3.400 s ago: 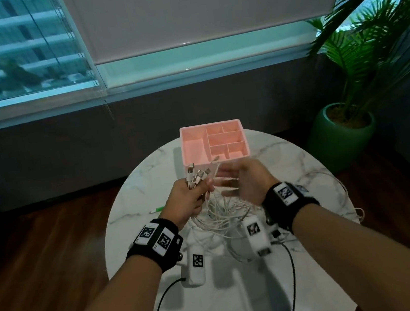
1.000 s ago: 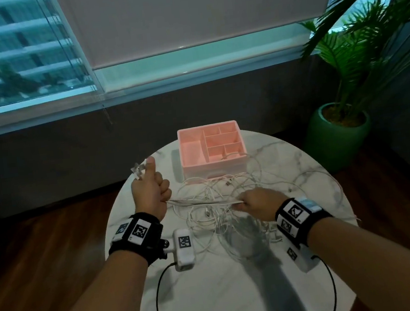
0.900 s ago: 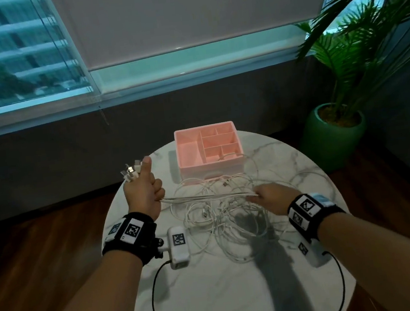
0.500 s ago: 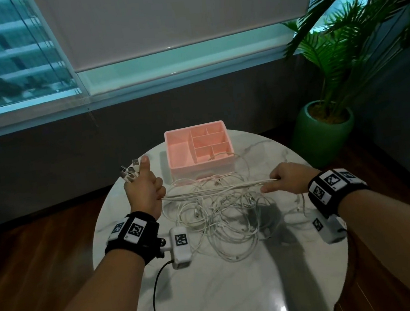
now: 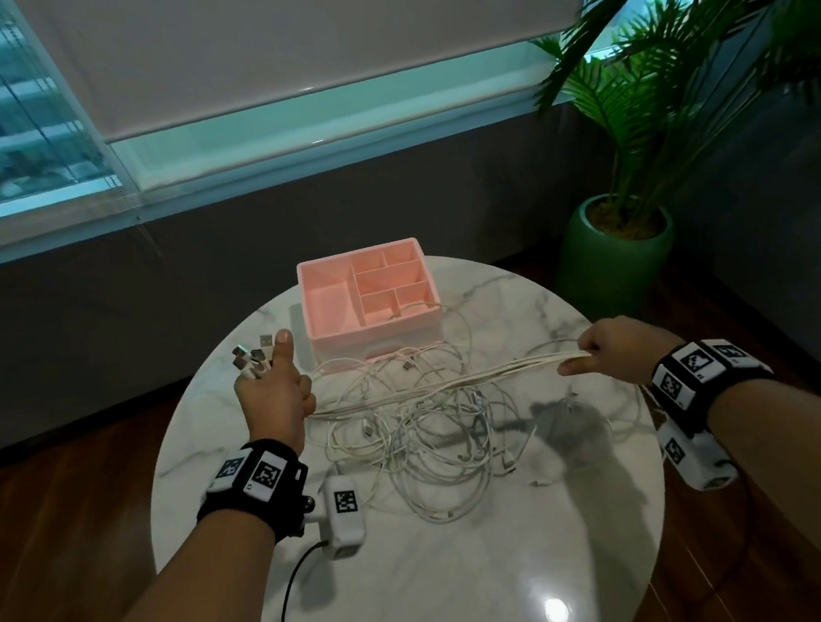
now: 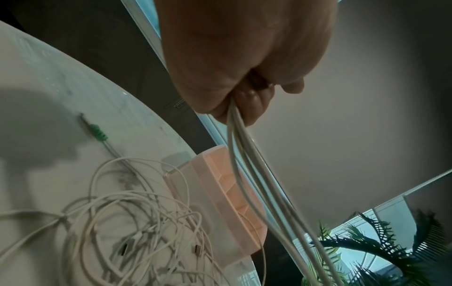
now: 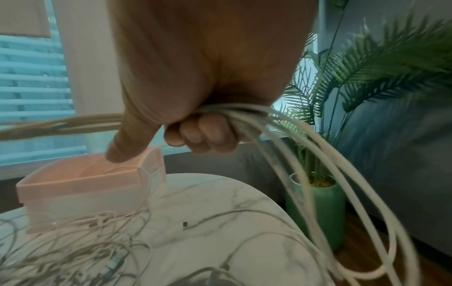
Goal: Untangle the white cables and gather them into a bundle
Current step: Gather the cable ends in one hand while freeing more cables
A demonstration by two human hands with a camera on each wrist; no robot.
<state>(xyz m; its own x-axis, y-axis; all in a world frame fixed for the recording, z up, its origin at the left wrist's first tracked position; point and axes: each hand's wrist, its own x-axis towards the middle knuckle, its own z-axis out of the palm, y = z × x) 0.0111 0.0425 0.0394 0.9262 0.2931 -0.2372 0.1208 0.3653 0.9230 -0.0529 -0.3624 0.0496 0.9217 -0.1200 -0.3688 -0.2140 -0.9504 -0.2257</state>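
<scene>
My right hand (image 5: 605, 351) has slid further right along the white cables (image 5: 438, 385), both hands gripping them, left hand (image 5: 274, 394) fisting the plug ends; strands look straighter, probably untangling.

Round white marble tabletop (image 5: 432, 592): glossy, grey-veined. Pink compartmented plastic box (image 5: 372, 310): matt. Thin white cables (image 5: 430, 442): smooth. Brown wooden floor (image 5: 63, 534): polished.

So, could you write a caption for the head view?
Both hands, left hand and right hand, stretch white cables above a marble table.
</scene>
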